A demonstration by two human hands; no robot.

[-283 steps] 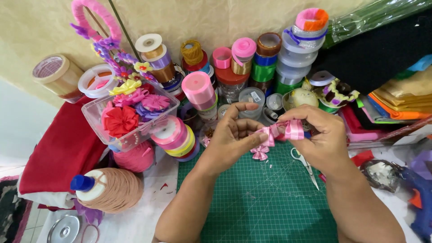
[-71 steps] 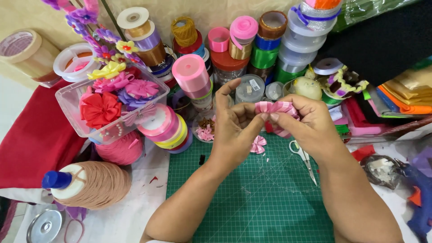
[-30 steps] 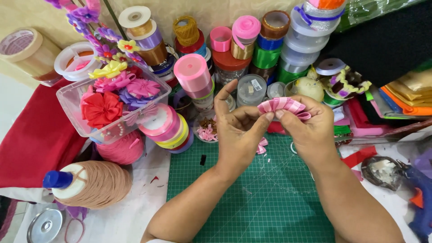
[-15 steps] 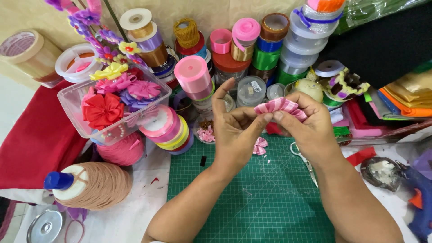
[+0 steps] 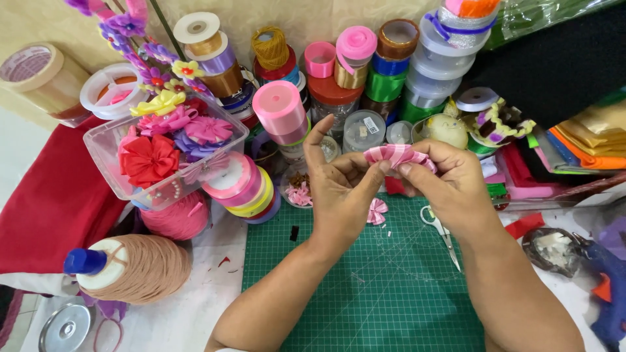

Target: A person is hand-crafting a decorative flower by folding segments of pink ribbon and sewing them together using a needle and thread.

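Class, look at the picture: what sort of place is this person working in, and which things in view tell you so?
Probably a home craft table for ribbon work. Stacked ribbon spools line the back, a green cutting mat with scissors lies in front, and both hands pinch a folded pink ribbon.

Your left hand [image 5: 340,195] and right hand [image 5: 450,186] pinch a pleated pink ribbon [image 5: 394,156] between their fingertips, above the green cutting mat [image 5: 365,287]. A small pink bow [image 5: 375,210] (finished, by its look) and scissors [image 5: 442,233] lie on the mat below.
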